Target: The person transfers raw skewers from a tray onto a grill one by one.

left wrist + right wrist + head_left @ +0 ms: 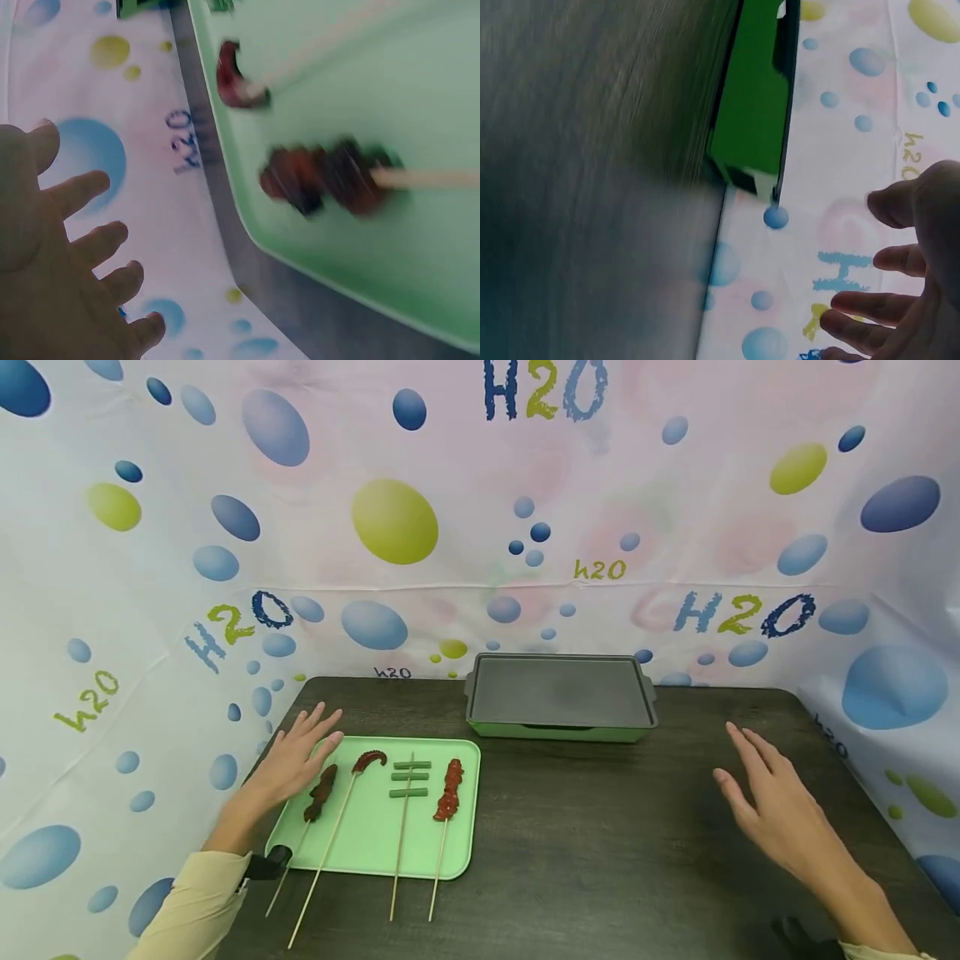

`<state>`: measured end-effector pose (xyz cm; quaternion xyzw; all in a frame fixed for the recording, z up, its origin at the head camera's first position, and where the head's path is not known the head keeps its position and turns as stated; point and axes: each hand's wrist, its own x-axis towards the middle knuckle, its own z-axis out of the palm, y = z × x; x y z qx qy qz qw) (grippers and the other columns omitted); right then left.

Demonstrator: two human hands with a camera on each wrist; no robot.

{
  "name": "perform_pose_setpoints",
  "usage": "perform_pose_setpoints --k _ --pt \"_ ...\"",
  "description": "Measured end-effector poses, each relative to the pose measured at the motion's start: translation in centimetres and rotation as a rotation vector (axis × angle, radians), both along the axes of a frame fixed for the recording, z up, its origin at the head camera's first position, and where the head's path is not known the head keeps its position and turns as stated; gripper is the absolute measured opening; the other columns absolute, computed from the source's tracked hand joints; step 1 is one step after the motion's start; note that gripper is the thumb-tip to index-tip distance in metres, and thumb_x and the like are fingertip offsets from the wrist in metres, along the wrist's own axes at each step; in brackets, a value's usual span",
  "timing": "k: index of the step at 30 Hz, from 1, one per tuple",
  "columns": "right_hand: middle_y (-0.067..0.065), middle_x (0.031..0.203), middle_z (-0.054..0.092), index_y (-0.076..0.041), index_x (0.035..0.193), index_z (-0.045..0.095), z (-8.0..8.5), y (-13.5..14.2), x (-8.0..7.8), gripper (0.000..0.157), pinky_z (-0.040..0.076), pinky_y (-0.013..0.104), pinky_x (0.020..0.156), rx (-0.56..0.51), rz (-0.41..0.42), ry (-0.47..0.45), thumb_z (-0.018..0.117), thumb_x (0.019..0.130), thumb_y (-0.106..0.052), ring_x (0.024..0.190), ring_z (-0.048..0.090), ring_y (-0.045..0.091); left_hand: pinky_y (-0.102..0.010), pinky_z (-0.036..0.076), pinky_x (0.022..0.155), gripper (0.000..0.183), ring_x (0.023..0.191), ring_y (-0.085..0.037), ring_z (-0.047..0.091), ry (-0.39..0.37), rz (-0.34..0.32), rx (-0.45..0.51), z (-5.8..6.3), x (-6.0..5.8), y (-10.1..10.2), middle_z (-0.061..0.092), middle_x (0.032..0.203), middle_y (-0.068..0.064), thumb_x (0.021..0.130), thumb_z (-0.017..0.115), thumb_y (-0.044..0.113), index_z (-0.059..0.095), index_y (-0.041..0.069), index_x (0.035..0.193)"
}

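Note:
My left hand hovers with spread fingers over the far left corner of a light green tray. On the tray lie a dark brown meat skewer, a skewer with a curled tentacle piece, one with green stalk pieces and one with red glazed meat. The sticks reach past the tray's near edge. My right hand is held over the right part of the table, fingers extended, touching nothing. The left wrist view shows the left hand empty; the right wrist view shows the same of the right hand.
A grey-topped green electric grill stands at the back middle of the dark wooden table, right of the tray. A white sheet with coloured bubbles and H2O lettering hangs behind and along the sides.

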<state>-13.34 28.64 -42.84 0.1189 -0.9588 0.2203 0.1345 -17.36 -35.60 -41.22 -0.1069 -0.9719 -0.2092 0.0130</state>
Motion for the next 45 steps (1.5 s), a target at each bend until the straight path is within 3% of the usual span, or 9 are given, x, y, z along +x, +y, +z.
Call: perform_pose_setpoints --k 8,14,20,23,25,28,32,34,45 --pt "0.037 0.150 0.037 -0.010 0.165 0.022 -0.6 -0.9 1.4 0.080 0.035 0.079 0.084 -0.084 0.047 -0.028 0.068 0.102 -0.025 0.126 0.040 0.064 -0.087 0.011 0.101 0.056 0.143 -0.068 0.007 -0.079 -0.034 0.049 -1.7 0.6 -4.3 0.018 0.159 -0.042 0.112 0.045 0.028 0.038 -0.010 0.153" --pt "0.036 0.148 0.041 -0.012 0.165 0.024 -1.4 -1.4 2.0 0.084 0.039 0.077 0.084 -0.102 0.072 -0.047 0.073 0.099 -0.025 0.125 0.044 0.062 -0.090 0.015 0.095 0.056 0.137 -0.074 0.015 -0.116 -0.088 -0.006 -3.6 2.1 -7.3 0.025 0.153 -0.046 0.106 0.059 0.022 0.044 -0.008 0.150" --pt "0.033 0.148 0.045 -0.012 0.165 0.026 -2.2 -1.9 3.1 0.084 0.043 0.073 0.085 -0.150 0.082 -0.078 0.075 0.097 -0.024 0.125 0.048 0.057 -0.086 0.006 0.101 0.066 0.132 -0.080 0.003 -0.160 -0.225 0.208 -4.8 3.5 -9.6 0.014 0.148 -0.056 0.098 0.065 0.004 0.039 0.006 0.159" --pt "0.032 0.148 0.046 -0.013 0.165 0.026 -2.5 -2.2 3.4 0.083 0.044 0.072 0.084 -0.164 0.083 -0.092 0.074 0.098 -0.024 0.124 0.050 0.054 -0.080 -0.006 0.107 0.071 0.136 -0.075 -0.010 -0.211 -0.240 0.301 -5.5 4.1 -10.6 0.005 0.152 -0.054 0.099 0.063 0.004 0.032 0.010 0.163" --pt "0.032 0.148 0.046 -0.013 0.165 0.025 -2.6 -2.3 3.5 0.083 0.044 0.073 0.083 -0.166 0.084 -0.101 0.073 0.098 -0.024 0.124 0.050 0.054 -0.081 -0.009 0.105 0.069 0.137 -0.073 -0.017 -0.248 -0.226 0.347 -5.5 4.5 -10.9 -0.001 0.155 -0.051 0.100 0.062 0.004 0.030 0.005 0.162" --pt "0.032 0.149 0.045 -0.012 0.165 0.026 -2.7 -2.5 3.5 0.082 0.043 0.074 0.085 -0.173 0.085 -0.108 0.073 0.098 -0.024 0.126 0.048 0.056 -0.082 -0.013 0.104 0.067 0.148 -0.050 -0.025 -0.258 -0.243 0.387 -5.7 4.7 -11.0 -0.005 0.164 -0.036 0.102 0.060 0.003 0.030 0.004 0.162" --pt "0.033 0.150 0.043 -0.012 0.164 0.026 -3.1 -2.6 3.6 0.082 0.041 0.076 0.087 -0.176 0.082 -0.113 0.073 0.098 -0.025 0.128 0.046 0.058 -0.088 -0.013 0.094 0.069 0.146 -0.055 -0.026 -0.262 -0.260 0.378 -5.7 4.6 -10.7 -0.005 0.163 -0.038 0.100 0.062 0.002 0.031 0.008 0.162" --pt "0.032 0.150 0.044 -0.013 0.164 0.027 -3.2 -2.7 3.7 0.082 0.042 0.076 0.086 -0.180 0.080 -0.113 0.074 0.098 -0.024 0.126 0.047 0.058 -0.089 -0.011 0.092 0.069 0.135 -0.073 -0.023 -0.271 -0.240 0.371 -5.7 4.5 -10.5 -0.005 0.156 -0.049 0.100 0.063 0.003 0.033 0.006 0.161" --pt "0.027 0.151 0.046 -0.012 0.163 0.031 -3.8 -4.9 4.5 0.075 0.045 0.073 0.089 -0.234 0.094 -0.199 0.070 0.101 -0.030 0.129 0.049 0.051 -0.091 -0.013 0.087 0.069 0.133 -0.075 -0.021 -0.260 -0.193 0.331 -5.5 4.8 -9.6 -0.003 0.157 -0.048 0.100 0.065 0.008 0.034 0.010 0.161"
